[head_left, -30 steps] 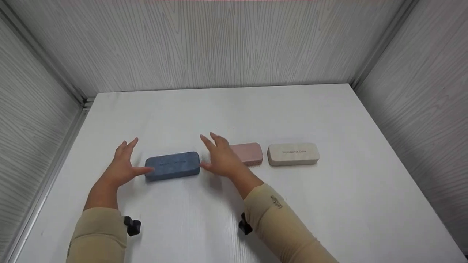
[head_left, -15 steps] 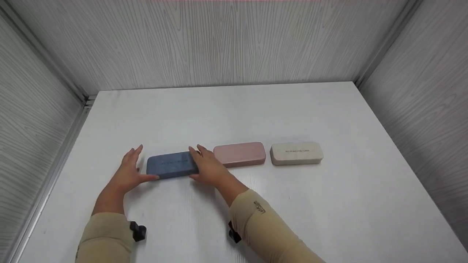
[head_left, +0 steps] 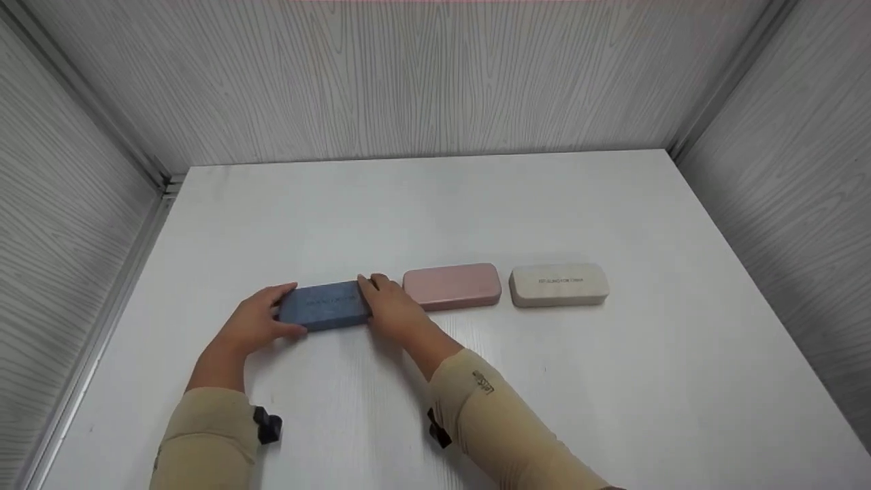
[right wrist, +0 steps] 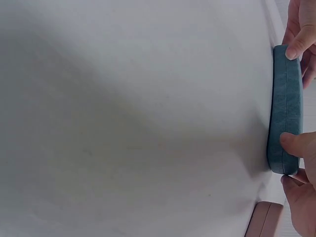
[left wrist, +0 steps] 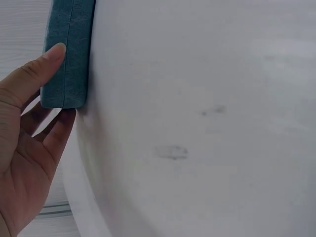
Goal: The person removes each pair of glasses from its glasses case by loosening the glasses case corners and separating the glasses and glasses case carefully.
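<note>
A blue glasses case [head_left: 326, 307] with small dark lettering on its lid lies at the left of the white table, its lid down on its base. My left hand [head_left: 257, 322] grips its left end, thumb on the near long side. In the left wrist view that thumb [left wrist: 55, 52] presses on the seam of the blue case [left wrist: 69, 81]. At the opposite end my right hand [head_left: 397, 312] holds the case, thumb in front and fingers over the far side. The right wrist view has both hands on the case [right wrist: 286, 101].
Just right of my right hand lies a pink glasses case [head_left: 452, 286]. Beyond it is a cream glasses case [head_left: 559, 286] with lettering. Pale wood-grain panels [head_left: 435, 82] wall the white table [head_left: 435, 211] at the back and both sides.
Both hands were spread beside the blue case. My right hand moved left onto its right end, uncovering the pink case; my left hand then closed on the left end.
</note>
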`<action>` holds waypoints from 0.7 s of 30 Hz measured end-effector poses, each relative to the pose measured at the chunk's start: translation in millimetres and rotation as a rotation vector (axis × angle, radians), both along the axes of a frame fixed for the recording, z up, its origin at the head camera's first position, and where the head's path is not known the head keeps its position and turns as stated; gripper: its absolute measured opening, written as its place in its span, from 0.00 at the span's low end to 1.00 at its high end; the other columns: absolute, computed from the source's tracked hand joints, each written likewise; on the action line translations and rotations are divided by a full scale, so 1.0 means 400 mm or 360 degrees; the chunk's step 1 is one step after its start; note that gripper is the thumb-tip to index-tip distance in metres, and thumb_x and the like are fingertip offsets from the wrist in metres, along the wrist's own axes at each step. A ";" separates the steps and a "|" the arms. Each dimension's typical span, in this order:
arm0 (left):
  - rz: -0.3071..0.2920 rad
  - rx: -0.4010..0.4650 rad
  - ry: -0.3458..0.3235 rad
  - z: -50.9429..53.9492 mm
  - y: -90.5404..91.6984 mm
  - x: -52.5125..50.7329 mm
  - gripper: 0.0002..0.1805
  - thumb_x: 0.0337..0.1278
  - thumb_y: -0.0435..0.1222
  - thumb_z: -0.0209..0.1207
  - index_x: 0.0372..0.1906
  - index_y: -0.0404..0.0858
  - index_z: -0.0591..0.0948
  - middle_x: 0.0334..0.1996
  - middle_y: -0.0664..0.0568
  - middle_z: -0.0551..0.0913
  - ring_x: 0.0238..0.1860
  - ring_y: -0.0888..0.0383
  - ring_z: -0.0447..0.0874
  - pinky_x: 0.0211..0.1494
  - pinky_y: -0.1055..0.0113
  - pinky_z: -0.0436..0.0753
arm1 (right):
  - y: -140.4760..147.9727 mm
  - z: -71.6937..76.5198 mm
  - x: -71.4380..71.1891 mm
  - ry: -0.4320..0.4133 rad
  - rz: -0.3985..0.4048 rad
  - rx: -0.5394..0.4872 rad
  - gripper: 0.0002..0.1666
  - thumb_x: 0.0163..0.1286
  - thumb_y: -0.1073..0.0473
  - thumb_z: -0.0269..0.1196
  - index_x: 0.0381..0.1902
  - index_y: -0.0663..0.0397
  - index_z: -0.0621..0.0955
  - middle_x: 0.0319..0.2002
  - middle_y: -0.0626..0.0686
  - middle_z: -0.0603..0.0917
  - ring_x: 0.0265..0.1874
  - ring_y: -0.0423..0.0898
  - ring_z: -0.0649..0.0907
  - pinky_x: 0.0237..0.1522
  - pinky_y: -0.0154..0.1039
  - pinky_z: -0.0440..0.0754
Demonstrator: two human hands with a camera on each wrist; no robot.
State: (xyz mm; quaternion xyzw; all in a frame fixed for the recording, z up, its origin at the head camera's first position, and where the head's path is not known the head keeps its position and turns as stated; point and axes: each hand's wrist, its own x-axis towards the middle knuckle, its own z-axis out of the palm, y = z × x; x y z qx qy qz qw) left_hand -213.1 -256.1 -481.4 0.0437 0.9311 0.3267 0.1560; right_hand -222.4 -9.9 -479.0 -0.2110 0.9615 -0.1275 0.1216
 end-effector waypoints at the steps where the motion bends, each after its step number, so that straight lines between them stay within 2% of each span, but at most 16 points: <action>1: -0.0002 0.0003 0.0007 0.001 0.001 0.001 0.52 0.37 0.46 0.71 0.69 0.40 0.57 0.68 0.39 0.56 0.67 0.40 0.52 0.65 0.45 0.56 | 0.001 0.000 -0.002 0.0006 0.0011 0.0003 0.41 0.66 0.57 0.57 0.72 0.45 0.51 0.68 0.53 0.57 0.66 0.46 0.61 0.63 0.38 0.62; 6: -0.0032 -0.0007 0.0047 0.005 0.002 0.011 0.50 0.36 0.47 0.71 0.67 0.38 0.61 0.65 0.39 0.60 0.65 0.40 0.58 0.63 0.46 0.60 | 0.007 0.004 -0.013 0.0016 0.0070 -0.0009 0.42 0.64 0.58 0.59 0.71 0.46 0.53 0.66 0.54 0.60 0.64 0.46 0.64 0.63 0.38 0.63; 13: -0.0048 -0.0081 0.0096 0.021 0.010 0.031 0.49 0.33 0.50 0.72 0.64 0.38 0.63 0.61 0.40 0.66 0.61 0.42 0.64 0.61 0.46 0.64 | 0.030 0.029 -0.013 -0.0037 0.0131 -0.0103 0.44 0.61 0.58 0.63 0.71 0.45 0.54 0.64 0.52 0.62 0.62 0.44 0.65 0.62 0.36 0.64; 21: -0.0118 -0.0070 0.0236 0.029 0.026 0.074 0.47 0.32 0.51 0.72 0.61 0.36 0.67 0.56 0.43 0.70 0.56 0.45 0.69 0.57 0.50 0.69 | 0.067 0.041 0.011 0.0010 0.0223 -0.0120 0.45 0.58 0.56 0.66 0.70 0.48 0.58 0.62 0.52 0.65 0.60 0.43 0.68 0.61 0.35 0.65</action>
